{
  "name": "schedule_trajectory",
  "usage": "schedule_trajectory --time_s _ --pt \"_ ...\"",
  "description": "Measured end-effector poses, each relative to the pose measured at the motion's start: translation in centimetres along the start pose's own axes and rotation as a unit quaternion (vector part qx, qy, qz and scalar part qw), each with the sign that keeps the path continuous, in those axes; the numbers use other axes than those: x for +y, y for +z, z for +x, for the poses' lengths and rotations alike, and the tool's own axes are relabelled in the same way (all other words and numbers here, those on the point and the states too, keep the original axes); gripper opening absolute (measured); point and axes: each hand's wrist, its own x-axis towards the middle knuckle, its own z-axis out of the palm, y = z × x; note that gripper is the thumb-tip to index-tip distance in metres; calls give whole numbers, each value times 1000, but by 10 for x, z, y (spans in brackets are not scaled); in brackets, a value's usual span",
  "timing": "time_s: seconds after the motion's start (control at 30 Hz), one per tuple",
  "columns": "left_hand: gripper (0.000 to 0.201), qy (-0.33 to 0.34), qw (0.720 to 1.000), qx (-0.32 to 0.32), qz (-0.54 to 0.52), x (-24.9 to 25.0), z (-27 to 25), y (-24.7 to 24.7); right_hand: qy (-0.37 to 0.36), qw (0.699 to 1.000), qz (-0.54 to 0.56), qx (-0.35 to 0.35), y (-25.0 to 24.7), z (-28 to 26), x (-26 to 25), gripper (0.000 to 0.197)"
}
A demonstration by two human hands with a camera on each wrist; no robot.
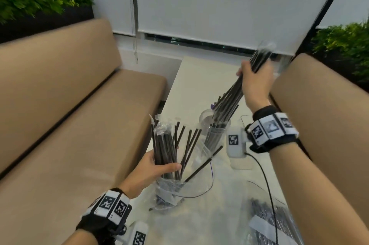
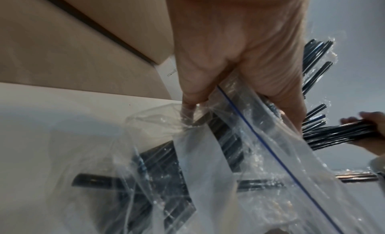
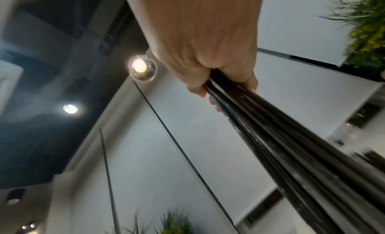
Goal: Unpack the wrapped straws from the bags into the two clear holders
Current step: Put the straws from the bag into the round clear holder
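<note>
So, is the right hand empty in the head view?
No, the right hand grips a bundle of black wrapped straws, whose lower ends point into the far clear holder.

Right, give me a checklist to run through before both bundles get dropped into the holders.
1. Right hand grips its straw bundle: ok.
2. Bundle's lower ends inside the far holder: ok, tilted.
3. Left hand grips its bundle: ok.
4. Left bundle's ends inside the near holder: ok.
5. Near holder's rim free of the bag: cannot tell, the plastic crowds it.
6. Loose straw sits properly: not ok, it leans far out over the rim.
</note>
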Motion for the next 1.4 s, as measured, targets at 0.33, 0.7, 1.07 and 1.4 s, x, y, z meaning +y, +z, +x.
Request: schedule_trajectory --time_s 0.33,0.7,1.07,1.4 --pt "42 -5 1000 4 0 -1 -2 0 76 993 -73 -62 31 -30 66 32" --pt "44 -2 1000 1 -2 0 -1 3 -72 967 -200 -141 2 -13 16 51" --pt "45 -9 1000 9 13 2 -5 4 166 944 -84 -273 -40 -182 59 79" --pt "41 7 997 -39 63 3 -12 12 34 936 -61 -344 13 -187 71 30"
